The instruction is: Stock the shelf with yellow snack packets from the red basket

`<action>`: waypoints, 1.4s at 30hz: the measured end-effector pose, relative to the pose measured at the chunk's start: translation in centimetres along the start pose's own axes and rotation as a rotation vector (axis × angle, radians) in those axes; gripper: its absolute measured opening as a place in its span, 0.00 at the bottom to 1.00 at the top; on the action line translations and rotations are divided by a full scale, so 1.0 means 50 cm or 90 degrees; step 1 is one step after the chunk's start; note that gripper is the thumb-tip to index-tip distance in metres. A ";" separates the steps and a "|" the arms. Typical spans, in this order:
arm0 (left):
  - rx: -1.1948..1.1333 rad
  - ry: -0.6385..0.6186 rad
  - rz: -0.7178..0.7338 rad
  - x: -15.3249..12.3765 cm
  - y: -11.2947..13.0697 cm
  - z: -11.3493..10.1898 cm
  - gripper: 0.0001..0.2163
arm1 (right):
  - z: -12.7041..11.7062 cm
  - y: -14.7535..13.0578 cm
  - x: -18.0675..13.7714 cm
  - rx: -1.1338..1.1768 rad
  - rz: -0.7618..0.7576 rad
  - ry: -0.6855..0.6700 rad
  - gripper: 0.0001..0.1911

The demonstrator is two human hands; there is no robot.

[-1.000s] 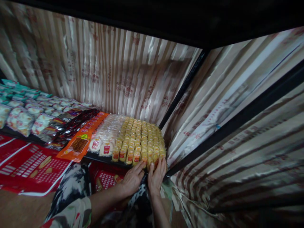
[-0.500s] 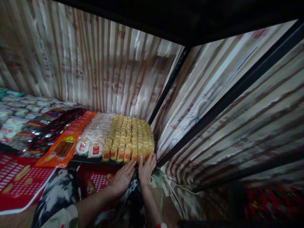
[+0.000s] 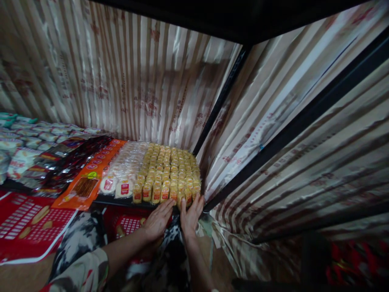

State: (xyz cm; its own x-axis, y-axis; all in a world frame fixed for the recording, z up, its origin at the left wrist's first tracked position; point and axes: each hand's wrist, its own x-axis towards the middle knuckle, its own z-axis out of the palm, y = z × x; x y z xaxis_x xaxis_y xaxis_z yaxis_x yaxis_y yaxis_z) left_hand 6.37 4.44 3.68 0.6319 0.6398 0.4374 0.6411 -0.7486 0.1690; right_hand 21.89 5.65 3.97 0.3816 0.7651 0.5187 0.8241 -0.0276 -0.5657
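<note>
Resting, head view: right hand point(image 3: 191, 215) flat, unclenched, against small yellow clear-wrapped packets point(image 3: 167, 170) | left hand point(image 3: 159, 219) outstretched at their front edge, gripping nothing | packets tight-rowed on black shelf point(image 3: 111, 199), likely propping each other | slanting black bar point(image 3: 304, 119) limits rightward reach; flat orange plastic pouch point(image 3: 88, 184) leftward

I'm seeing an orange pkt point(image 3: 85, 184) lying btwn dark pkts point(image 3: 74, 160) + clear-wrapped white pkts point(image 3: 127, 162); red basket point(image 3: 9, 249) w/ tan items point(image 3: 40, 215) sitting lower; striped curtain point(image 3: 146, 81) hanging behind, blk post point(image 3: 222, 101) rising at its R edge.
</note>
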 end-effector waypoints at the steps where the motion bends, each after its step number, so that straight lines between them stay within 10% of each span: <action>1: 0.003 0.000 0.001 0.001 0.001 0.001 0.19 | 0.003 0.000 0.000 -0.007 -0.001 -0.001 0.38; 22: 0.063 -0.002 0.107 0.037 -0.089 -0.044 0.24 | -0.013 -0.083 0.091 0.069 -0.158 -0.022 0.28; 42: 0.071 0.082 0.142 0.053 -0.127 -0.018 0.10 | 0.188 -0.244 0.238 -0.059 -0.146 -0.374 0.31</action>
State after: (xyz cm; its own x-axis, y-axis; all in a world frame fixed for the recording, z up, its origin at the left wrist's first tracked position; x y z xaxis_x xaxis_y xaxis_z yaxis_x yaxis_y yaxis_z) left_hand 3.59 10.71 4.55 0.7071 0.4282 0.5627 0.5406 -0.8403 -0.0399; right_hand 12.45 21.14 11.02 -0.0806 0.9827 0.1669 0.9006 0.1436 -0.4103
